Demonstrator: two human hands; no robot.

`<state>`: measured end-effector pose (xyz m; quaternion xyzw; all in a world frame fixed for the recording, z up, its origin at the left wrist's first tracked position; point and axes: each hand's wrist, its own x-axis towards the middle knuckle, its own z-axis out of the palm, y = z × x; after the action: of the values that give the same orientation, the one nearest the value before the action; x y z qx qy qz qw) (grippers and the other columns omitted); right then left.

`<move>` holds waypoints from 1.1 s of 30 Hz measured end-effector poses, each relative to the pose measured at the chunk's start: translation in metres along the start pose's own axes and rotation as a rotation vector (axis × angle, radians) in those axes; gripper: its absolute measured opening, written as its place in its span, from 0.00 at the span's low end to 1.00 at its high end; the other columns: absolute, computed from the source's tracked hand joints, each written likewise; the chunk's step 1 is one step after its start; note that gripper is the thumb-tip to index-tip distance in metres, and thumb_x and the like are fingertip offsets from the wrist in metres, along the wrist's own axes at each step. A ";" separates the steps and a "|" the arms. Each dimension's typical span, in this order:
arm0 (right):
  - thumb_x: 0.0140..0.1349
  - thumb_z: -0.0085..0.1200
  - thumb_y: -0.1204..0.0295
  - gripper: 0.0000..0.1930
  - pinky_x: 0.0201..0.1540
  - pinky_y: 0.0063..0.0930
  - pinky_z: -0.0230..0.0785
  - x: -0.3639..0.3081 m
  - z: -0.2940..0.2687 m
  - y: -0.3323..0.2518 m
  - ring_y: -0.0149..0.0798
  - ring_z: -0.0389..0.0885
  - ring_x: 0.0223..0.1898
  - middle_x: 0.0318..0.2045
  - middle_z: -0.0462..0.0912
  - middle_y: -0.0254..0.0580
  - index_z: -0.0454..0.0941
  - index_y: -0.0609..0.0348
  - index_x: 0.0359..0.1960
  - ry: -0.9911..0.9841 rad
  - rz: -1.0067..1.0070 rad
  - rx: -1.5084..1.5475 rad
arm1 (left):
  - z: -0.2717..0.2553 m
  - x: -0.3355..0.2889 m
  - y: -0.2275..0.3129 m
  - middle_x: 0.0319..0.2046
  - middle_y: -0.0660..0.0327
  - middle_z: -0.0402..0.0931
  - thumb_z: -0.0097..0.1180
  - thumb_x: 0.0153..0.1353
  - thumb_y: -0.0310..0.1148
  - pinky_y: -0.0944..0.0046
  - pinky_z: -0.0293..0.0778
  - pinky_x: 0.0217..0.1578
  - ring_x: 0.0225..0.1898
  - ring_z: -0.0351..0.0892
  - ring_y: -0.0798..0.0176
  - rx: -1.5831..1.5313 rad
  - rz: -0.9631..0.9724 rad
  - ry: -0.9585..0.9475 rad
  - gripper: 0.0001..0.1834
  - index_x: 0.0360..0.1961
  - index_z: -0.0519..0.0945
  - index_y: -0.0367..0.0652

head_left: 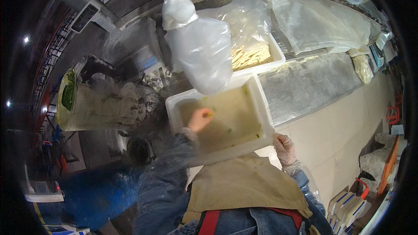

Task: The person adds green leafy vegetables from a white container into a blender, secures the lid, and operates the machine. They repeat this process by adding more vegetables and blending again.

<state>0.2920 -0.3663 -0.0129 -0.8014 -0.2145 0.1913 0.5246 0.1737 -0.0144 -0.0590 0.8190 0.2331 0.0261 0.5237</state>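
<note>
A white rectangular tub (pixel 264 109) of cloudy, pale brown liquid is in front of my body, with a few green bits floating by its edges. My left hand (pixel 201 119) is over the liquid, fingers pinched together at a small yellow-green piece (pixel 210 114) that is too small to name. Blur softens that hand and wrist. In a clear plastic glove, my right hand (pixel 284 148) is closed beside the tub's near right corner. Its fingertips meet the rim there, though what lies inside the curled fingers is hidden.
A white bin (pixel 278 54) of pale strips, partly under clear plastic, stands behind the tub. Between them rises a plastic-wrapped upright object (pixel 198 45). At left is a dusty machine with a large bowl (pixel 100 102). A metal counter (pixel 311 85) runs right, with plastic sheeting (pixel 320 21) behind.
</note>
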 end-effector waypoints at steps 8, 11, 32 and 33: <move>0.56 0.55 0.73 0.07 0.34 0.28 0.70 0.004 0.008 -0.001 0.36 0.78 0.31 0.31 0.80 0.41 0.76 0.57 0.37 -0.009 0.046 -0.044 | -0.059 -0.024 0.017 0.30 0.62 0.78 0.57 0.55 0.27 0.70 0.71 0.32 0.30 0.75 0.71 -0.025 -0.033 0.011 0.10 0.39 0.78 0.37; 0.56 0.55 0.73 0.07 0.34 0.28 0.70 0.006 0.014 0.001 0.37 0.78 0.30 0.29 0.79 0.42 0.76 0.56 0.37 -0.008 -0.004 -0.038 | -0.025 0.000 0.004 0.35 0.58 0.78 0.56 0.52 0.27 0.65 0.72 0.36 0.34 0.78 0.61 0.225 0.090 -0.082 0.09 0.36 0.79 0.40; 0.60 0.52 0.77 0.08 0.36 0.17 0.65 0.007 0.017 -0.003 0.22 0.68 0.32 0.31 0.75 0.30 0.75 0.61 0.41 -0.044 0.041 0.112 | -0.027 -0.097 0.002 0.33 0.50 0.77 0.55 0.47 0.28 0.54 0.70 0.42 0.42 0.76 0.53 0.943 0.094 -0.443 0.08 0.30 0.81 0.43; 0.59 0.52 0.77 0.08 0.37 0.20 0.66 0.009 0.019 -0.005 0.26 0.72 0.32 0.32 0.76 0.34 0.76 0.59 0.40 -0.046 0.012 0.105 | -0.019 -0.101 -0.006 0.33 0.50 0.77 0.55 0.46 0.28 0.54 0.70 0.43 0.43 0.75 0.53 1.019 0.123 -0.441 0.08 0.29 0.81 0.43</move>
<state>0.2888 -0.3457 -0.0164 -0.7694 -0.2113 0.2238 0.5598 0.0764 -0.0377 -0.0357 0.9667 0.0531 -0.2313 0.0954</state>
